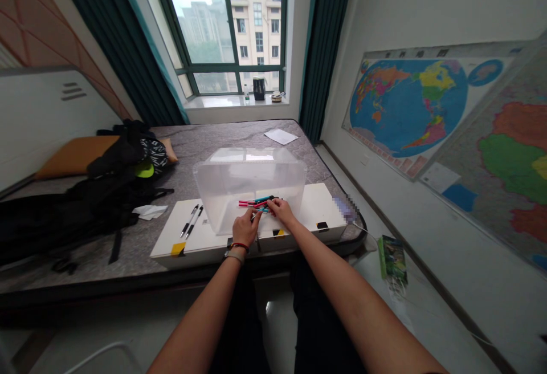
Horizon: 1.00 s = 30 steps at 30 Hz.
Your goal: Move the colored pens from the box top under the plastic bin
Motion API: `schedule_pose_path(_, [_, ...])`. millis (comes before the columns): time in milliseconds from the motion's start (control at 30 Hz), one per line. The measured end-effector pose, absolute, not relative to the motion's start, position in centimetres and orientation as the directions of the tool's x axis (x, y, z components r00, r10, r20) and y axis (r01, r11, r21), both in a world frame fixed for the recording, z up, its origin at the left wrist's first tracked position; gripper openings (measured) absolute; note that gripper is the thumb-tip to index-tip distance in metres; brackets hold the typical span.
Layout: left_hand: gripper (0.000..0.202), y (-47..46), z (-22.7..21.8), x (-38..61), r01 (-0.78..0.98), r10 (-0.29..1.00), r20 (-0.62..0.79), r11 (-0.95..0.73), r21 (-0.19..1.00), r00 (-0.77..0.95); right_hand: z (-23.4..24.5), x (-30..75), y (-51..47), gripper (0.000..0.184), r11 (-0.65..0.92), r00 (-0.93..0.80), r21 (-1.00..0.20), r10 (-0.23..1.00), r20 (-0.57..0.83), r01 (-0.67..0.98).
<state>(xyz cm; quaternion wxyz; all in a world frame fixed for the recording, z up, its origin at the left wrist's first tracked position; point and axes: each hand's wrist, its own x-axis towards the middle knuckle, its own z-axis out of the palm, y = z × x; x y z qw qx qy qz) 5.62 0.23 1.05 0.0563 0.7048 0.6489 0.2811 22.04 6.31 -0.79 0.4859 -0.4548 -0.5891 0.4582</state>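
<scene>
Both my hands meet over a flat white box (318, 208) lying on the bed's near edge. My right hand (280, 210) is closed on a bunch of coloured pens (256, 202), red, pink and teal, which point left. My left hand (245, 227) is curled beside it, fingertips touching the pens' near end; a red band and a watch strap circle that wrist. A clear plastic bin (250, 183) stands on the box just behind the pens. Two black-and-white pens (192, 221) lie on the box to the left.
Black clothes and a bag (98, 191) are piled on the mattress at left, with an orange pillow (77, 154) behind. A sheet of paper (281, 136) lies farther back. A green packet (392, 257) sits on the floor at right. World maps (410, 106) cover the right wall.
</scene>
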Motion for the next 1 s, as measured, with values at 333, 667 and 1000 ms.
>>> schedule_pose_path(333, [0.036, 0.07, 1.19, 5.83, 0.877, 0.928, 0.371, -0.198, 0.438, 0.025, -1.19, 22.02, 6.49, 0.036, 0.17, -0.097, -0.979, 0.982, 0.16, 0.112])
schedule_pose_path(667, [0.038, 0.39, 0.8, 5.62, 0.857, 0.939, 0.344, -0.17, 0.487, -0.009, -0.83, 22.04, 6.24, 0.035, 0.18, -0.128, -0.978, 0.978, 0.167, 0.1])
schedule_pose_path(1000, [0.035, 0.39, 0.91, 5.63, 0.806, 0.935, 0.356, -0.207, 0.554, -0.005, -0.65, 22.02, 6.17, 0.036, 0.187, -0.13, -0.972, 0.977, 0.169, 0.145])
